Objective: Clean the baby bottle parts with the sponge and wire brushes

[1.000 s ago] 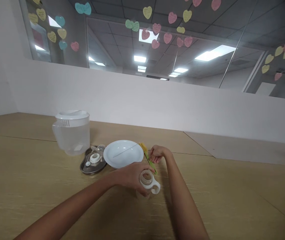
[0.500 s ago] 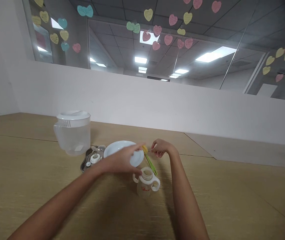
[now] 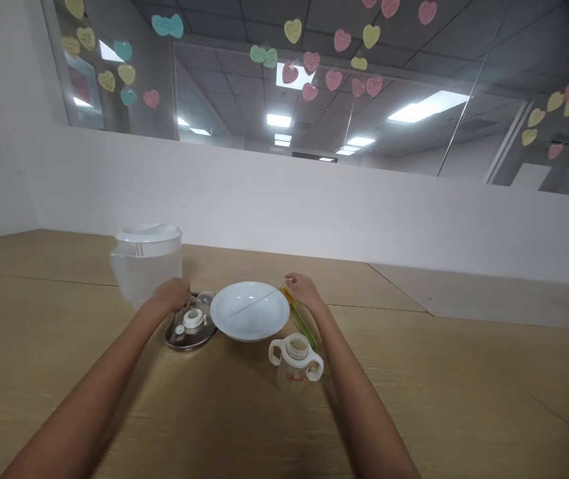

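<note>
My left hand [image 3: 174, 295] is closed at the back left edge of a metal tray [image 3: 184, 342], on something I cannot make out. On the tray lie a white ring cap [image 3: 193, 319], a small white disc [image 3: 179, 330] and a clear dome-shaped piece [image 3: 205, 299]. My right hand [image 3: 300, 289] pinches a thin, pale stick [image 3: 257, 303] that slants over a white bowl [image 3: 249, 326]. Beside that hand lies a brush with a green handle [image 3: 304, 327] and yellow head [image 3: 288, 294]. An uncapped clear bottle [image 3: 293, 372] with two white handles stands in front.
A large clear pitcher [image 3: 149, 266] with a white lid stands behind my left hand at the left. The white wall [image 3: 274, 199] rises behind the wooden table [image 3: 204, 419], with a window above it bearing heart-shaped notes.
My left hand has moved left from above the bottle to the tray, uncovering the bowl. My right hand has shifted left, and the thin stick now shows over the bowl.
</note>
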Available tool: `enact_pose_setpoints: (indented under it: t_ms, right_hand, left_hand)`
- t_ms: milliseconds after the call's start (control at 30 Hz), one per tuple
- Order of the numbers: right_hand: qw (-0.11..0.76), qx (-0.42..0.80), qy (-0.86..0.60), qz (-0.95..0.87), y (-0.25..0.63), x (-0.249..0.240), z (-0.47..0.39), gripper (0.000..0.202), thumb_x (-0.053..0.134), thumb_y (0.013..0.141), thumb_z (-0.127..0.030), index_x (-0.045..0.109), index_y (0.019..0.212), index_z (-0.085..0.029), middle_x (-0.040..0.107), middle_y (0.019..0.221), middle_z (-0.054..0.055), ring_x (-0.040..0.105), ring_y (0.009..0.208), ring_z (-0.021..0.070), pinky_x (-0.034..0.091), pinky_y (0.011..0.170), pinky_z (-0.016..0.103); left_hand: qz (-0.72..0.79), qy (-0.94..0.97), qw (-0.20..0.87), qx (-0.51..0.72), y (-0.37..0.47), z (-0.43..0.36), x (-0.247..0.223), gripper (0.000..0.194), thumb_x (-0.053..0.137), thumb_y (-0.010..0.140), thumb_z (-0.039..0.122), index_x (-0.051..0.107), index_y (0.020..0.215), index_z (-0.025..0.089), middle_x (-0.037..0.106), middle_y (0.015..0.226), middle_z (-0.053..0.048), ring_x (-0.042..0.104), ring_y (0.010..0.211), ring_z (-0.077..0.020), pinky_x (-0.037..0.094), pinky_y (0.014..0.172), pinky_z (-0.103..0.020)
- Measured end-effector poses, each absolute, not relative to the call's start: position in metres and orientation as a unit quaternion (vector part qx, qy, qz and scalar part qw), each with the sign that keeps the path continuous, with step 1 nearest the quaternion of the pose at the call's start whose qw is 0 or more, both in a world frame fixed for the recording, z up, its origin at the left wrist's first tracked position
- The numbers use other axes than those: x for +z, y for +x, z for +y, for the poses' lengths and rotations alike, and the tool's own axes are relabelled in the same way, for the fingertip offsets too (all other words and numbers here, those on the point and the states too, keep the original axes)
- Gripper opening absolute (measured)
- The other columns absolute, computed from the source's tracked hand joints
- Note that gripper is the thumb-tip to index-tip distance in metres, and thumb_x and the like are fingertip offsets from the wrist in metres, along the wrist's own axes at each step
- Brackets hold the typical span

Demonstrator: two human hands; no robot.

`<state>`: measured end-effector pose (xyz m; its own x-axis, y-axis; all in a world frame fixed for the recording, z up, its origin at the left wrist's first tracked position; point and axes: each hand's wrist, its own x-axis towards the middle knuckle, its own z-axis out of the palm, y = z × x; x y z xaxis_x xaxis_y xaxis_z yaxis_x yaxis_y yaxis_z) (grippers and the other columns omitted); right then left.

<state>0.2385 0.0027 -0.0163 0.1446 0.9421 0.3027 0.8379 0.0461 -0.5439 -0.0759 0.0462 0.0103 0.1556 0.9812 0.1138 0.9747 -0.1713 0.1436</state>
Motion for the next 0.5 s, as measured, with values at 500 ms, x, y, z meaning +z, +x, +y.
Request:
enact_pose_setpoints:
  t_ms: [500]
  right_hand:
    - [0.288, 0.073, -0.669, -0.681, 0.232, -0.018, 0.000, 0.022, 0.052, 0.074, -0.011, 0.070, 0.086, -0.014, 0.070, 0.089, 0.007, 0.062, 0.077, 0.0145, 0.042, 0.064, 0.019]
  left_hand:
    - [0.665, 0.744, -0.009, 0.068, -0.078, 0.065, -0.030, 0.026, 0.059, 0.066, 0.025, 0.067, 0.084, 0.008, 0.065, 0.096, -0.026, 0.061, 0.089, -0.0361, 0.044, 0.065, -0.035]
